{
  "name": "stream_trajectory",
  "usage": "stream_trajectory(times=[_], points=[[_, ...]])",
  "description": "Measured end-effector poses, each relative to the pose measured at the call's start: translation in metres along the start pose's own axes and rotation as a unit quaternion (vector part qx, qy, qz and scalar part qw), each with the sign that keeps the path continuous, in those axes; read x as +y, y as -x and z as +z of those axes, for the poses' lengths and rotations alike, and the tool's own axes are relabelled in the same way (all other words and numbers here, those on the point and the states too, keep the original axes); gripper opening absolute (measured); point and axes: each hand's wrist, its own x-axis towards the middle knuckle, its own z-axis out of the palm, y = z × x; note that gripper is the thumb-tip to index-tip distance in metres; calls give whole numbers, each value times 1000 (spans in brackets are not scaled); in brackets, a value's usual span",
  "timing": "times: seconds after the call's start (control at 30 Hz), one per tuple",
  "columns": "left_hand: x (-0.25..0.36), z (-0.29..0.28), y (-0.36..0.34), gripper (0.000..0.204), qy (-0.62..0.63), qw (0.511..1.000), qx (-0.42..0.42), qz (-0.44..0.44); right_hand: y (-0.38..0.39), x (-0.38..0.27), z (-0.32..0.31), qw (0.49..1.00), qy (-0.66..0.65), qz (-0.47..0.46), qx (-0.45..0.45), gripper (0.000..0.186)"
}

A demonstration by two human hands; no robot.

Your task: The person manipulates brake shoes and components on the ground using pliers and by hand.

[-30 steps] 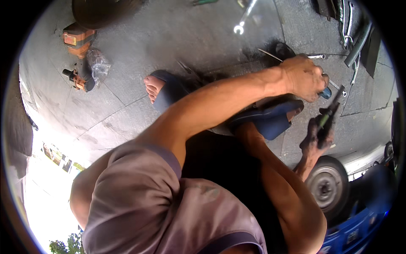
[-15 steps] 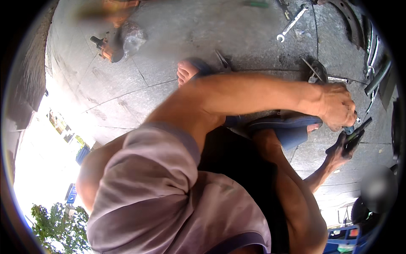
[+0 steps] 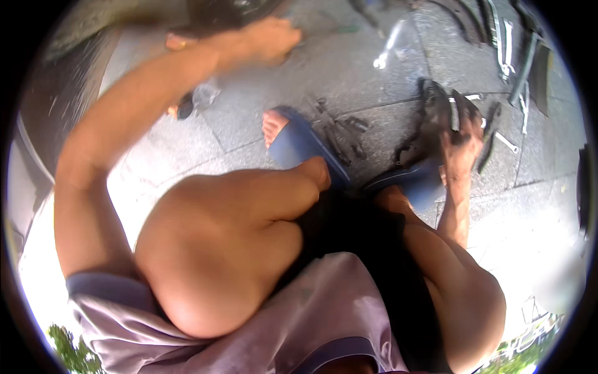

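My left hand (image 3: 272,41) reaches out at the top of the view, blurred, its fingers curled closed. What it holds, if anything, I cannot make out. A thin green thing (image 3: 346,29) shows just right of its fingertips. My right hand (image 3: 462,131), its fingers blackened, is bent around a short silver metal piece (image 3: 454,116). It is over the right edge of a dark, greasy metal part (image 3: 426,128) beside my right foot. A long dark tool (image 3: 491,137) lies alongside this hand, and a combination wrench (image 3: 506,143) is just beyond it.
Several dark tools (image 3: 339,131) lie between my sandalled feet. A blurred silver wrench (image 3: 390,45) is on the tiles farther off. More wrenches (image 3: 503,50) and a curved dark part (image 3: 458,17) are at the far right. A clear plastic bag (image 3: 205,95) is under my left forearm.
My left hand has swung from beside my right hand to the far left. My right hand has moved up to the dark metal part. The long dark tool is now beside it. The view has shifted.
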Motion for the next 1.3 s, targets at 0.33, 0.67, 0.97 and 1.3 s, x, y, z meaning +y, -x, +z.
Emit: stream_trajectory(times=[0.33,0.67,0.97,1.3], points=[[41,30,-19,50,20,989,86,-115,-21,18,17,967,-70,229,-90,47],[170,41,-118,36,572,809,137,5,-28,2,25,931,-130,309,-144,44],[227,48,-136,42,657,742,133,0,24,-5,10,919,-18,378,-115,43],[230,38,-132,33,669,722,171,-29,20,1,34,968,52,236,-74,18]])
